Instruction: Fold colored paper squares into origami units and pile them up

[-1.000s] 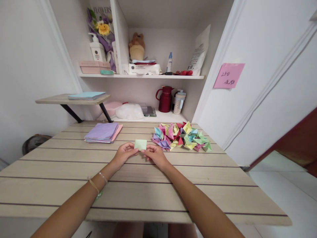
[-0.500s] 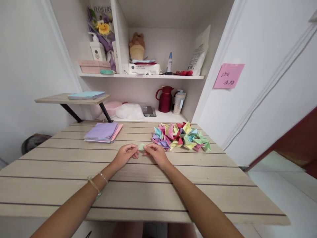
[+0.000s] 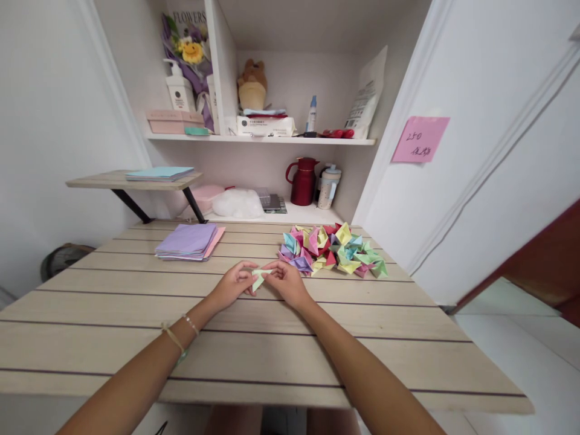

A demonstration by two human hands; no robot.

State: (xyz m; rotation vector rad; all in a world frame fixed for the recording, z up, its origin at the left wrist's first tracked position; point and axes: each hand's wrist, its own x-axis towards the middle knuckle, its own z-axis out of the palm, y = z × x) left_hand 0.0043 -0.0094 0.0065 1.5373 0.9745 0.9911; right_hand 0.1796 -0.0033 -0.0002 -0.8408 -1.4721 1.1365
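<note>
A small piece of folded light-green paper point(image 3: 259, 279) is held between my two hands, just above the middle of the table. My left hand point(image 3: 234, 282) pinches its left side, thumb on the near face. From the other side my right hand point(image 3: 286, 283) grips it with thumb and fingers. The paper looks roughly triangular, and the fingers hide part of it. Right of my hands lies a heap of folded paper boats point(image 3: 333, 249) in many colours. A stack of coloured paper sheets point(image 3: 188, 241), purple on top, rests to the left.
The slatted wooden table point(image 3: 226, 356) reaches back to a white shelf unit point(image 3: 272, 140). A small raised shelf point(image 3: 97, 180) at the left bears blue sheets point(image 3: 159, 173). A red jug point(image 3: 303, 181) and a pale tumbler point(image 3: 328, 188) stand at the back.
The green paper has been turned in my fingers and now shows a larger, pointed face toward me. Both hands have shifted their grip, with the thumbs closer together.
</note>
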